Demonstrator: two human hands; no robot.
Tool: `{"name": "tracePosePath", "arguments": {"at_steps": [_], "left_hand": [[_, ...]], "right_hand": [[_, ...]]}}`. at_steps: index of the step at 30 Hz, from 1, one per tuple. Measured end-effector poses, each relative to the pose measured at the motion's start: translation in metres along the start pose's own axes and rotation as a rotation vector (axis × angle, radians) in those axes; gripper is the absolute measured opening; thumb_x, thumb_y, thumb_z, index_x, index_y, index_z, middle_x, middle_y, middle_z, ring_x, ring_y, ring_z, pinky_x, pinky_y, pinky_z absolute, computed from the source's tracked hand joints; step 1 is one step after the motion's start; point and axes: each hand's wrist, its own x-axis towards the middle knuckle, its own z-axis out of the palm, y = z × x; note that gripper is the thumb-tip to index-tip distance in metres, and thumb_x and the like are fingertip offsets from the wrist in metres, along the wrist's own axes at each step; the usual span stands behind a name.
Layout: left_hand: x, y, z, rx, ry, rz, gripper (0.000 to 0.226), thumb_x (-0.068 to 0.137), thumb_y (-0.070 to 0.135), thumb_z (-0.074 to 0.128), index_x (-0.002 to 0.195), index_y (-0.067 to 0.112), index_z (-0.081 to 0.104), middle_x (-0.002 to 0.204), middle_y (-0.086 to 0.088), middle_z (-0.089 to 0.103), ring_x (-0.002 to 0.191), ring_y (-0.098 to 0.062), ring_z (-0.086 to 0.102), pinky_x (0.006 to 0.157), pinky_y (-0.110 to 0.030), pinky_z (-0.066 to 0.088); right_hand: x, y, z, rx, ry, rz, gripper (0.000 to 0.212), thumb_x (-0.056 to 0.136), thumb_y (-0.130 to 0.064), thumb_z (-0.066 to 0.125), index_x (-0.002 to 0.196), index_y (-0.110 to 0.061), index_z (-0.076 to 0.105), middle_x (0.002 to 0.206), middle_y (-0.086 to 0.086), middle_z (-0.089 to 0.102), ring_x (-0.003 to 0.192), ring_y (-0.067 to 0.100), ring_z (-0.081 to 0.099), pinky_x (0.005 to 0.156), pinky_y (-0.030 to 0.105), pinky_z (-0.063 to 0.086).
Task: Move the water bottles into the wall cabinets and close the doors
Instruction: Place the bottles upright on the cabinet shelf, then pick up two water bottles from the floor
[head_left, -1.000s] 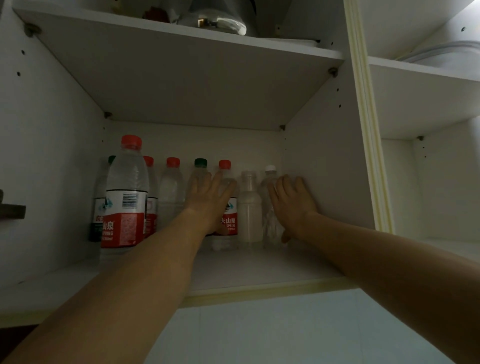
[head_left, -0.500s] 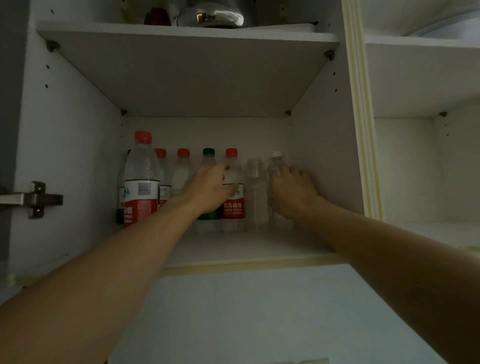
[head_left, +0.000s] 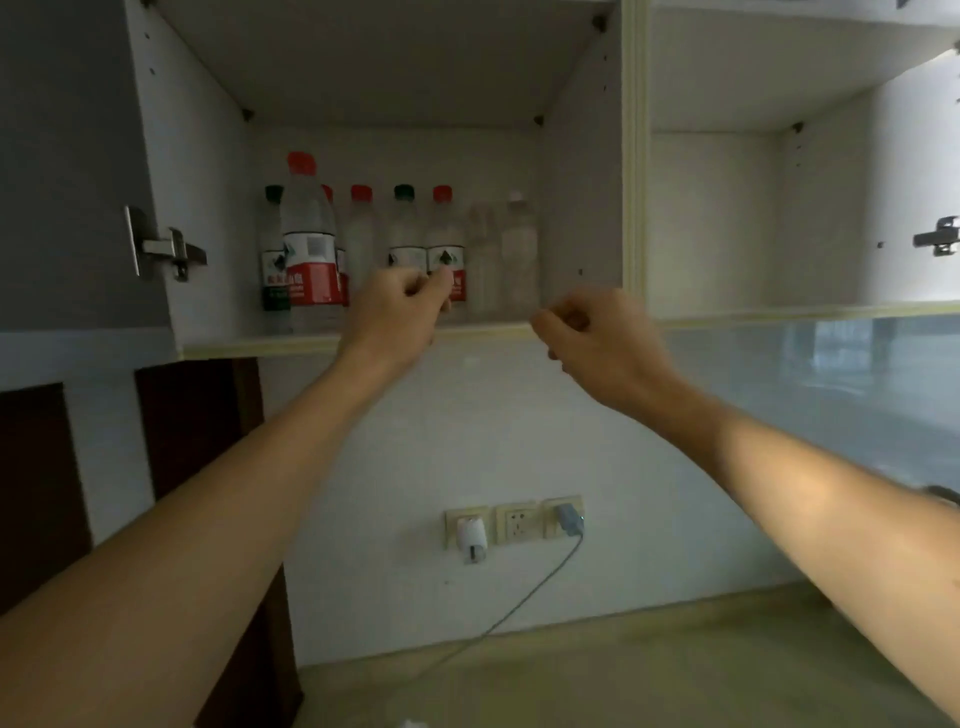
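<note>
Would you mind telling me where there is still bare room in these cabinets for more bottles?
The right compartment shows no bottles on its visible floor. In the left compartment, the bottle row crowds the back from wall to wall; bare shelf remains along the front edge, right of the large red-capped bottle.

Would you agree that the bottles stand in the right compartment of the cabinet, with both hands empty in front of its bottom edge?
Not quite: the head view shows the bottles in the left compartment; the right compartment holds none. The rest stands: the left hand and right hand are empty, loosely curled in front of the bottom edge.
</note>
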Motion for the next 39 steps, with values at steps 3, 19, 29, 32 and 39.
{"name": "tracePosePath", "arguments": {"at_steps": [3, 19, 29, 32, 39], "left_hand": [[-0.052, -0.003, 0.007, -0.102, -0.054, -0.076, 0.044, 0.103, 0.037, 0.051, 0.069, 0.012, 0.061, 0.059, -0.005, 0.054, 0.053, -0.014, 0.050, 0.060, -0.029, 0.040], [-0.394, -0.058, 0.111, -0.325, -0.593, -0.551, 0.042, 0.098, 0.046, 0.054, 0.067, 0.019, 0.064, 0.052, 0.008, 0.055, 0.049, -0.011, 0.049, 0.052, -0.029, 0.040], [-0.636, -0.056, 0.230, -0.361, -0.843, -0.843, 0.026, 0.101, 0.030, 0.059, 0.079, 0.019, 0.069, 0.075, -0.001, 0.069, 0.074, -0.014, 0.067, 0.066, -0.038, 0.057], [-0.710, -0.062, 0.271, -0.255, -0.842, -0.949, 0.027, 0.099, 0.037, 0.060, 0.082, 0.019, 0.070, 0.082, -0.005, 0.071, 0.079, -0.022, 0.068, 0.079, -0.050, 0.058], [-0.877, -0.143, 0.378, -0.030, -0.851, -1.105, 0.026, 0.098, 0.040, 0.059, 0.089, 0.017, 0.066, 0.081, 0.007, 0.069, 0.078, -0.012, 0.066, 0.079, -0.040, 0.060]], "right_hand": [[-0.065, 0.002, -0.009, 0.057, -0.074, 0.126, 0.044, 0.095, -0.037, 0.057, 0.080, 0.003, 0.066, 0.073, 0.017, 0.067, 0.058, 0.020, 0.059, 0.057, 0.030, 0.045], [-0.407, 0.093, -0.036, 0.268, -0.343, 0.729, 0.037, 0.096, -0.040, 0.058, 0.070, -0.016, 0.070, 0.057, 0.000, 0.064, 0.048, 0.008, 0.054, 0.047, 0.019, 0.040], [-0.653, 0.217, -0.087, 0.202, -0.589, 1.059, 0.031, 0.098, -0.033, 0.057, 0.079, -0.013, 0.071, 0.074, 0.005, 0.071, 0.068, 0.029, 0.067, 0.063, 0.048, 0.056], [-0.717, 0.276, -0.092, 0.183, -0.724, 1.120, 0.029, 0.099, -0.033, 0.055, 0.083, -0.015, 0.071, 0.077, 0.008, 0.070, 0.073, 0.029, 0.067, 0.063, 0.046, 0.057], [-0.880, 0.412, -0.035, 0.103, -0.927, 1.183, 0.026, 0.100, -0.027, 0.052, 0.092, -0.008, 0.069, 0.087, 0.011, 0.070, 0.082, 0.034, 0.066, 0.075, 0.051, 0.057]]}}
